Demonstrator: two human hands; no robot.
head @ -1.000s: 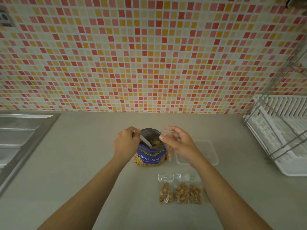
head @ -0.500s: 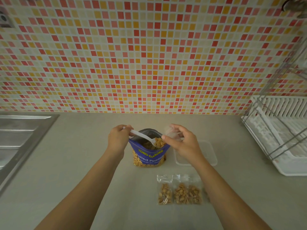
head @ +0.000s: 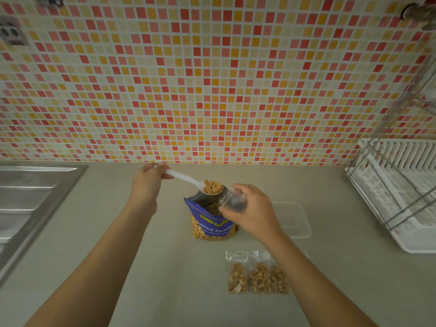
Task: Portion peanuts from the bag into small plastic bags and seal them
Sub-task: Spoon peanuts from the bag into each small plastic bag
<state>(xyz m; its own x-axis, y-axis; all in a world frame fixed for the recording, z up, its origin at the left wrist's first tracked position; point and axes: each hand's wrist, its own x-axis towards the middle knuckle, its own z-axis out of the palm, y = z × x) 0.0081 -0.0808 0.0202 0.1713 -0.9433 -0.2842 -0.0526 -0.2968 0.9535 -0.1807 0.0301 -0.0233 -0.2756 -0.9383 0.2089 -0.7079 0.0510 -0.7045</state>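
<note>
A blue bag of salted peanuts (head: 212, 223) stands open on the counter. My left hand (head: 147, 181) grips the handle of a white plastic spoon (head: 186, 179), whose bowl is heaped with peanuts (head: 212, 187) above the bag's mouth. My right hand (head: 250, 212) holds a small clear plastic bag (head: 232, 199) with its mouth turned towards the spoon, right beside the spoon's bowl. Nearer to me, filled small bags of peanuts (head: 257, 276) lie flat on the counter, partly hidden by my right forearm.
A clear plastic lid or tray (head: 295, 220) lies right of the peanut bag. A white dish rack with wire frame (head: 398, 185) fills the right side. A steel sink drainboard (head: 30, 201) sits at the left. A mosaic tiled wall (head: 212, 79) rises behind the counter.
My left hand lifted the spoon out of the peanut bag, now loaded with peanuts, and raised it. My right hand tilted the small clear bag towards the spoon.
</note>
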